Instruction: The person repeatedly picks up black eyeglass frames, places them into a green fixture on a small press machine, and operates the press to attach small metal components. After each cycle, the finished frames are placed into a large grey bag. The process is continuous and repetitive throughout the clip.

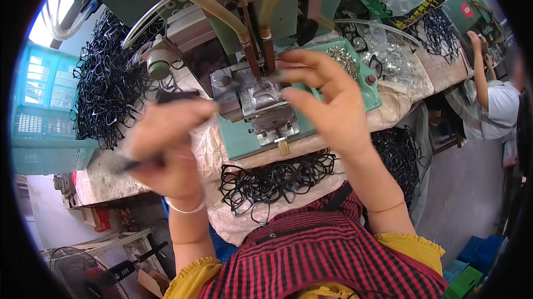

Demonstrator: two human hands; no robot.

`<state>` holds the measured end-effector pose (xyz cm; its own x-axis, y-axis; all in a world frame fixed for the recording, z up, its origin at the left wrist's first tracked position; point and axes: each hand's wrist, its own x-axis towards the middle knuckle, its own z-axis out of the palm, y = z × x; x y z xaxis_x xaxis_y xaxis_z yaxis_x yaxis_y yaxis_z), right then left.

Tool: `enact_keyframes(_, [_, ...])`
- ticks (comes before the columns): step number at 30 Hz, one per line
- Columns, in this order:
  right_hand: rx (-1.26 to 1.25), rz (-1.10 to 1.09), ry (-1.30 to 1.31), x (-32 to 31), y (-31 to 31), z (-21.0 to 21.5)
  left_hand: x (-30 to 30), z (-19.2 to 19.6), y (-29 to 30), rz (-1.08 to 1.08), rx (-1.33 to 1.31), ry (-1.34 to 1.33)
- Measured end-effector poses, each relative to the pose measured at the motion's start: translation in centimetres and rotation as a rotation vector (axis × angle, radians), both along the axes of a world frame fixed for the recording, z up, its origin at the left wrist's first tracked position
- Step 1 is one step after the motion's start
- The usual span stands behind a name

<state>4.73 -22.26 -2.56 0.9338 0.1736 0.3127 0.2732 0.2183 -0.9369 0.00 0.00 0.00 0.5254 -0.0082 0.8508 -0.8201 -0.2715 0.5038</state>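
My left hand [172,146], smeared by motion, is left of the machine's metal fixture. Its fingers look curled, and a dark thin thing [133,164] sticks out of it, too blurred to name. At the fixture's right side is my right hand [333,102], fingers and thumb apart, fingertips close to the two copper-coloured electrodes [261,57]. A shiny metal block [264,96] sits below the electrodes. A blurred dark part by the right fingertips cannot be made out. Black eyeglass frames [277,179] lie piled on the cloth in front of the green base [233,142].
A large heap of black eyeglass frames [102,77] is at the left, beside turquoise crates [44,104]. On the right stands a green tray [373,96] with small metal parts [343,61]. Another pile of frames [397,160] lies right of my right forearm. A co-worker [491,99] sits at far right.
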Motion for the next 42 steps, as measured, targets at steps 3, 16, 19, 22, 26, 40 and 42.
enact_keyframes(3, [-0.293, -0.363, -0.106, 2.8, -5.2, -1.6, 0.2, -2.0, -3.3, -0.032, 0.292, -0.033])
enact_keyframes(16, [-1.163, -0.584, -0.313, 2.1, -8.4, -7.6, -1.7, -4.0, -3.8, 0.031, 0.374, 0.064])
enact_keyframes(19, [-1.223, -0.545, -0.356, 2.6, -8.3, -7.4, -4.6, -5.9, -4.8, 0.165, 0.281, 0.108])
enact_keyframes(22, [-0.963, -0.632, -0.225, 1.9, -8.5, -8.3, -6.4, -6.2, -1.5, 0.596, 0.357, -0.078])
enact_keyframes(26, [-0.647, -0.652, -0.067, 2.1, -8.5, -7.7, -3.1, -2.4, 5.5, 0.938, 0.219, 0.138])
enact_keyframes(40, [-0.798, -0.791, -0.268, -2.0, -12.9, -9.0, 3.8, -13.9, 14.6, 0.968, 0.56, 0.638])
enact_keyframes(42, [-0.723, -0.712, -0.217, -2.2, -12.3, -8.6, 7.3, -12.8, 17.6, 1.048, 0.668, 0.599])
